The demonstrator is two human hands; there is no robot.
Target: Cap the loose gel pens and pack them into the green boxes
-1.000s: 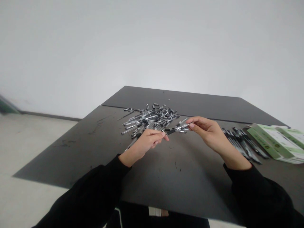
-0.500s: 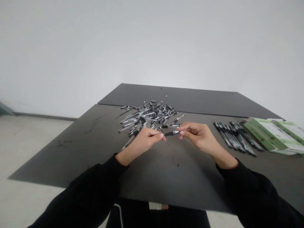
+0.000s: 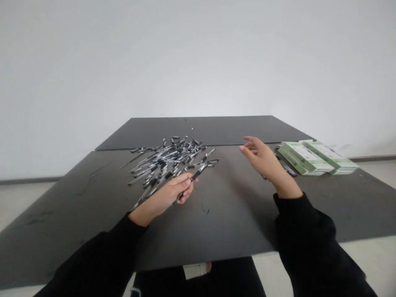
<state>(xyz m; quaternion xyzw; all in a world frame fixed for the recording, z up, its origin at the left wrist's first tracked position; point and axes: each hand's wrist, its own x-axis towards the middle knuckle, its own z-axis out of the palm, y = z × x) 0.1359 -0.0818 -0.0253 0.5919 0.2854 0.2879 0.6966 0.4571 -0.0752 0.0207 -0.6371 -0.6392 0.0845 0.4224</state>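
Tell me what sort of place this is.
Probably a plain indoor workroom, though little of it shows: a large dark table stands before a bare pale wall, with a heap of pens and small parts and some green-and-white boxes on it.

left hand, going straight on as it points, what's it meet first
Likely loose black and clear plastic pens just past the black-gripped pen the left hand holds; depth is unclear, so it might pass above.

Nothing on the boxes (image 3: 305, 157) seems legible.
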